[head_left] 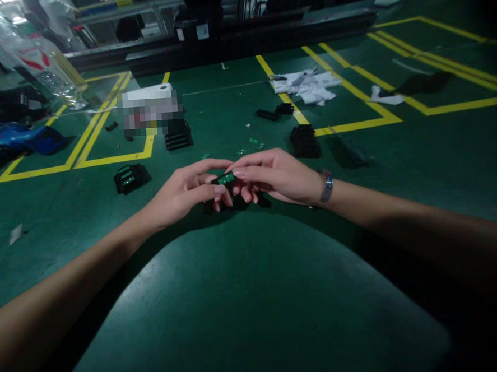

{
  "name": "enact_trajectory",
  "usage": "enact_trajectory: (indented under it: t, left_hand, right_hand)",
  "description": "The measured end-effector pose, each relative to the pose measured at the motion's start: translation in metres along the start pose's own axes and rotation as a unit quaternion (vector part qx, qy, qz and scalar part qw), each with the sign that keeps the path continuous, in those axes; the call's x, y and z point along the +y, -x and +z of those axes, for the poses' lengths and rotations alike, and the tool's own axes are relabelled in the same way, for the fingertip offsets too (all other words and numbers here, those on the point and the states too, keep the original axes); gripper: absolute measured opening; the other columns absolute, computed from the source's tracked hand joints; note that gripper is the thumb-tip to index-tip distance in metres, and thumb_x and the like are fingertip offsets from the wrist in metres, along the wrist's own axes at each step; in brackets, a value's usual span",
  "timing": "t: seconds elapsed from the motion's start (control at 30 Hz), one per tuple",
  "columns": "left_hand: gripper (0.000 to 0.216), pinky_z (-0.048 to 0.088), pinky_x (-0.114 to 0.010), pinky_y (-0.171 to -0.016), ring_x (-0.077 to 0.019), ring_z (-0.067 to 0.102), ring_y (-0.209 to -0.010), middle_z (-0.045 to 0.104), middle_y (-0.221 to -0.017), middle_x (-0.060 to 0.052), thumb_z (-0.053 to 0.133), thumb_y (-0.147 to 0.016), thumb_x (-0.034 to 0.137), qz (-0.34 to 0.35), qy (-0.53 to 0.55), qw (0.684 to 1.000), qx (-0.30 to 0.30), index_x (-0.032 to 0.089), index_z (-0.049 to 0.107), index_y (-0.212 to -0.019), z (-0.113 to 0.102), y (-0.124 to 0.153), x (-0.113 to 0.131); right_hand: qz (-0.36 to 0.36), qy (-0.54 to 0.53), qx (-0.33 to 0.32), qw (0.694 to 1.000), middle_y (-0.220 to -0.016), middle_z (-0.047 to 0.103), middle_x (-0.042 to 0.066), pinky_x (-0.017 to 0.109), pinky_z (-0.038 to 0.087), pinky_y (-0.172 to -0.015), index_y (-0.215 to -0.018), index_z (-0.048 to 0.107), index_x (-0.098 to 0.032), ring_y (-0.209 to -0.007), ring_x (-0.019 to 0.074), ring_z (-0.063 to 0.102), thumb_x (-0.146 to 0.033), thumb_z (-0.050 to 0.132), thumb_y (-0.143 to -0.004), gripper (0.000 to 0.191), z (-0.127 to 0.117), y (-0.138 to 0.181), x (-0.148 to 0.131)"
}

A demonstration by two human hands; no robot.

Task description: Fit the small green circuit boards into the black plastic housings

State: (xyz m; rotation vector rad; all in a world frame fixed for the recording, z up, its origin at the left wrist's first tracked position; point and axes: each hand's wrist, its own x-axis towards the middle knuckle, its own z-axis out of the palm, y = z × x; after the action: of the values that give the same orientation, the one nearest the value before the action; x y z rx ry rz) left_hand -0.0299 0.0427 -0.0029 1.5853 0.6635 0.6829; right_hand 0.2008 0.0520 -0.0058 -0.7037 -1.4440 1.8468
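Observation:
My left hand (pixel 185 192) and my right hand (pixel 273 176) meet at the middle of the green table (pixel 247 298). Together they pinch a small black part with a green circuit chip (pixel 225 179) on top. The fingers of both hands are curled around it, and its underside is hidden by them. A silver bracelet (pixel 326 185) sits on my right wrist. Several loose green chips (pixel 252 145) lie on the table just beyond my hands.
Black stacks of parts stand at the left (pixel 130 178), centre left (pixel 178 135) and right (pixel 304 141). Yellow tape lines (pixel 354 124) mark boxes on the table. White paper (pixel 310 87) lies farther back, clear plastic bags (pixel 43 64) and a blue object (pixel 14 141) at the left.

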Motion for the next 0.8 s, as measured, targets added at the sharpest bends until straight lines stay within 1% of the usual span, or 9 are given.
enact_trajectory:
  t: [0.13, 0.2, 0.3, 0.37, 0.43, 0.5, 0.63, 0.67, 0.8]
  left_hand:
    - [0.041, 0.056, -0.025, -0.064, -0.0155, 0.068, -0.073, 0.072, -0.087, -0.004, 0.064, -0.095, 0.027, 0.015, -0.017, 1.0, 0.019, 0.02, 0.058, -0.136, 0.004, -0.001, 0.0]
    - [0.036, 0.054, -0.023, -0.061, -0.0127, 0.065, -0.068, 0.07, -0.085, -0.003, 0.064, -0.095, 0.027, 0.035, -0.047, 0.996, 0.061, 0.019, 0.061, -0.13, 0.007, -0.001, 0.0]
    - [0.031, 0.051, -0.022, -0.06, -0.012, 0.064, -0.068, 0.069, -0.086, -0.003, 0.062, -0.097, 0.031, 0.078, -0.119, 0.983, 0.118, 0.018, 0.063, -0.125, 0.013, 0.001, -0.002]
    - [0.03, 0.051, -0.023, -0.063, -0.0125, 0.064, -0.071, 0.069, -0.088, -0.003, 0.063, -0.097, 0.033, 0.112, -0.206, 0.961, 0.148, 0.019, 0.064, -0.123, 0.015, 0.004, -0.002]
    - [0.029, 0.05, -0.024, -0.069, -0.0133, 0.064, -0.076, 0.071, -0.094, -0.004, 0.063, -0.096, 0.033, 0.139, -0.312, 0.924, 0.169, 0.019, 0.066, -0.121, 0.017, 0.007, 0.0]
    - [0.027, 0.05, -0.026, -0.075, -0.0146, 0.065, -0.082, 0.072, -0.1, -0.005, 0.061, -0.097, 0.032, 0.167, -0.38, 0.893, 0.175, 0.018, 0.067, -0.12, 0.018, 0.009, 0.003]
    - [0.022, 0.048, -0.028, -0.082, -0.0159, 0.064, -0.091, 0.07, -0.101, -0.007, 0.054, -0.101, 0.029, 0.206, -0.413, 0.868, 0.181, 0.015, 0.067, -0.111, 0.018, 0.009, 0.005]
    - [0.022, 0.048, -0.028, -0.082, -0.0162, 0.063, -0.09, 0.069, -0.099, -0.007, 0.053, -0.101, 0.03, 0.208, -0.418, 0.864, 0.188, 0.014, 0.067, -0.108, 0.018, 0.009, 0.005]
    - [0.024, 0.048, -0.032, -0.081, -0.0184, 0.061, -0.088, 0.067, -0.096, -0.008, 0.052, -0.101, 0.033, 0.196, -0.453, 0.844, 0.21, 0.014, 0.066, -0.105, 0.012, 0.01, -0.001]
  right_hand:
    - [0.0, 0.0, 0.005, 1.0, -0.074, 0.073, 0.003, 0.021, 0.051, -0.053, -0.09, 0.069, -0.014, -0.058, 0.0107, 0.066, -0.032, 0.076, -0.084, 0.02, 0.0, -0.001, 0.0]
    - [0.002, -0.002, 0.015, 1.0, -0.073, 0.073, 0.004, 0.021, 0.052, -0.053, -0.09, 0.069, -0.014, -0.058, 0.0111, 0.066, -0.032, 0.076, -0.084, 0.021, 0.001, -0.001, 0.001]
    - [0.005, -0.004, 0.025, 1.0, -0.075, 0.072, 0.005, 0.021, 0.051, -0.052, -0.092, 0.068, -0.013, -0.06, 0.0117, 0.066, -0.034, 0.076, -0.085, 0.023, 0.001, -0.002, 0.001]
    - [0.005, -0.004, 0.029, 1.0, -0.075, 0.072, 0.005, 0.021, 0.051, -0.052, -0.091, 0.068, -0.012, -0.06, 0.0117, 0.066, -0.035, 0.077, -0.084, 0.025, 0.001, -0.003, 0.002]
    - [0.008, -0.002, 0.033, 0.999, -0.076, 0.072, 0.006, 0.02, 0.05, -0.052, -0.091, 0.068, -0.012, -0.06, 0.0118, 0.066, -0.037, 0.078, -0.084, 0.027, 0.001, -0.003, 0.002]
    - [0.005, 0.0, 0.038, 0.999, -0.075, 0.071, 0.006, 0.02, 0.05, -0.051, -0.09, 0.068, -0.012, -0.06, 0.0122, 0.067, -0.039, 0.08, -0.081, 0.03, 0.002, -0.002, 0.002]
    - [-0.011, 0.022, 0.074, 0.997, -0.073, 0.07, 0.004, 0.021, 0.052, -0.053, -0.092, 0.07, -0.013, -0.06, 0.0123, 0.067, -0.041, 0.082, -0.077, 0.034, 0.006, -0.003, 0.006]
    - [-0.022, 0.025, 0.089, 0.995, -0.071, 0.069, 0.003, 0.021, 0.053, -0.054, -0.095, 0.07, -0.013, -0.061, 0.0124, 0.067, -0.041, 0.082, -0.077, 0.035, 0.007, -0.004, 0.008]
    - [-0.059, 0.057, 0.152, 0.985, -0.082, 0.071, 0.005, 0.025, 0.057, -0.058, -0.099, 0.07, -0.015, -0.07, 0.0149, 0.069, -0.041, 0.084, -0.074, 0.038, 0.009, -0.007, 0.011]
